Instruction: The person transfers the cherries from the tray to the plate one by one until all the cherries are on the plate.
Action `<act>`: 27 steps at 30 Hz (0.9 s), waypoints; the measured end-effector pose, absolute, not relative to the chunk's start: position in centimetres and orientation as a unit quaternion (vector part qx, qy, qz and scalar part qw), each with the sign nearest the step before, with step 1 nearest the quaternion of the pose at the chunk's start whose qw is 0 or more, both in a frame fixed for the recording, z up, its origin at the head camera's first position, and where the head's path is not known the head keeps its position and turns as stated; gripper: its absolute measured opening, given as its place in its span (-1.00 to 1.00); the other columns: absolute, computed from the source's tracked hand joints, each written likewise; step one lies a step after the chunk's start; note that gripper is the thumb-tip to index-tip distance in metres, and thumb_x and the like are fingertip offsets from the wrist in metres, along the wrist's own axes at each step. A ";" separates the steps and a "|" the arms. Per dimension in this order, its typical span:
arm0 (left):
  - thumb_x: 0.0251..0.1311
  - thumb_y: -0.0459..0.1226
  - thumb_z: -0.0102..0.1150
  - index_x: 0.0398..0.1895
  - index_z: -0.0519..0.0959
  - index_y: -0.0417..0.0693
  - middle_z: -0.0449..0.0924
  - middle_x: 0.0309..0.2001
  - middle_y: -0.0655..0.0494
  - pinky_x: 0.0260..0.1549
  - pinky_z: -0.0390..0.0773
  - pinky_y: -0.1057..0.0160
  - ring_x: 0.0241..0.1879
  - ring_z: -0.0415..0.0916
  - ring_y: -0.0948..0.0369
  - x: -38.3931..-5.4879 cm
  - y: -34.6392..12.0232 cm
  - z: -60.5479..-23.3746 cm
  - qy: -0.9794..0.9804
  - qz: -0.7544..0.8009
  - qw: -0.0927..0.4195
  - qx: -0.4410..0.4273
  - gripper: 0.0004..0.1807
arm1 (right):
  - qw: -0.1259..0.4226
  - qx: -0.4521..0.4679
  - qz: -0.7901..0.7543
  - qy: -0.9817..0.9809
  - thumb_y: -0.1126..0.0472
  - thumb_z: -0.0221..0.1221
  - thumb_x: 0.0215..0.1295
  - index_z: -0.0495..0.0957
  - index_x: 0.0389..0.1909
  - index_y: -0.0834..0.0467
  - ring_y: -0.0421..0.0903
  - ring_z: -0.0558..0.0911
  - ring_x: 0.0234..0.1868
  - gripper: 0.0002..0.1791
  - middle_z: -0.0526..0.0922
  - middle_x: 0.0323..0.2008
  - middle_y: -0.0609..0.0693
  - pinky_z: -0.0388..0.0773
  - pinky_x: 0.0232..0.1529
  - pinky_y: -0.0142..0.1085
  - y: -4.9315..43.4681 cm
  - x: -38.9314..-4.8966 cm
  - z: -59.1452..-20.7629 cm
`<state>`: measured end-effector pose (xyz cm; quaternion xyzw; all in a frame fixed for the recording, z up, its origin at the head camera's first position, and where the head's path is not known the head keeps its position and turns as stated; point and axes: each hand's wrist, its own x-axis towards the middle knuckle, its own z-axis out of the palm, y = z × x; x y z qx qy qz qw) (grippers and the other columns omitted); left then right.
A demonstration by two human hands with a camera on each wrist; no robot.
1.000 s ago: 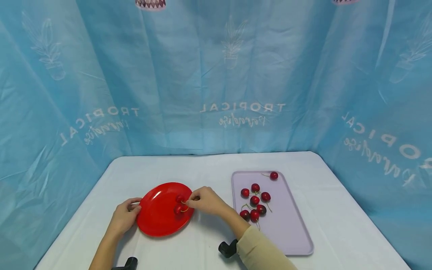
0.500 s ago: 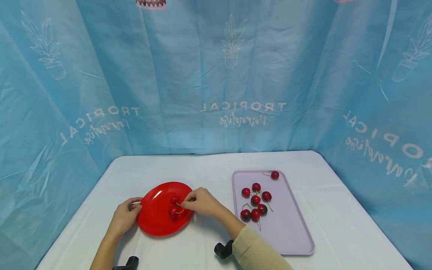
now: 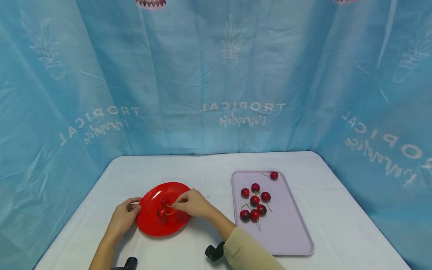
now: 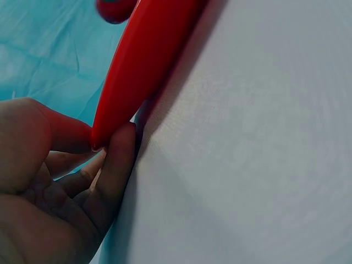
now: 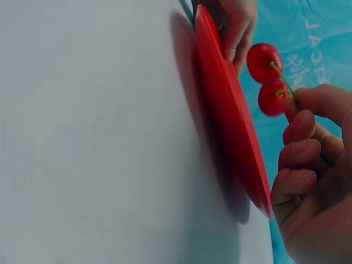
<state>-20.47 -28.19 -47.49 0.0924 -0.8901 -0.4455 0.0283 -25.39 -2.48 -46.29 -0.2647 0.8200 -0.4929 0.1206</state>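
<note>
Two red cherries [image 5: 264,63] hang close over the red plate [image 3: 148,221], their green stems pinched between the thumb and index finger of my right hand [image 3: 194,203]. In the right wrist view they overlap each other, just off the plate's face. My left hand [image 3: 123,216] grips the plate's left rim, thumb on top and fingertips underneath, as the left wrist view shows at the rim [image 4: 99,140]. To the right lies a pale purple tray [image 3: 287,232], bearing several dark red cherries [image 3: 254,201] with stems.
A single cherry [image 3: 274,175] lies near the tray's far edge. White cloth [image 3: 209,168] covers the table, and a blue printed curtain [image 3: 216,75] surrounds its back and sides. Black wrist mounts [image 3: 214,252] sit below both hands.
My right hand has moved left over the plate, carrying the two cherries from its right side toward the middle. The left hand stays on the rim.
</note>
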 end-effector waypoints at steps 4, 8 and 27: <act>0.34 -0.30 -0.01 0.24 0.36 -0.30 0.47 0.05 -0.37 -0.29 0.64 0.22 -0.06 0.51 -0.14 -20.4 -28.3 -47.6 -0.894 -0.436 0.032 0.099 -0.56 | 0.124 -0.261 -0.495 0.820 0.07 0.27 0.20 0.73 -0.40 -0.03 -0.24 0.53 -0.43 -0.90 0.62 -0.54 -0.19 0.57 -0.45 -0.40 -3.1 -25.1 -46.3; 0.34 -0.29 0.00 0.24 0.36 -0.30 0.47 0.05 -0.36 -0.30 0.64 0.25 -0.06 0.51 -0.14 -20.4 -28.1 -47.5 -0.894 -0.436 0.036 0.094 -0.56 | 0.122 -0.258 -0.500 0.818 0.07 0.28 0.19 0.72 -0.41 -0.04 -0.24 0.54 -0.41 -0.91 0.63 -0.52 -0.21 0.58 -0.44 -0.40 -3.5 -25.2 -46.2; 0.33 -0.29 0.02 0.23 0.37 -0.30 0.49 0.01 -0.33 -0.32 0.63 0.28 -0.07 0.50 -0.12 -20.7 -28.1 -47.7 -0.894 -0.437 0.039 0.092 -0.56 | 0.106 -0.200 -0.466 0.855 0.08 0.34 0.14 0.74 -0.44 -0.01 -0.25 0.54 -0.54 -0.91 0.61 -0.62 -0.20 0.55 -0.51 -0.45 -6.6 -24.6 -46.4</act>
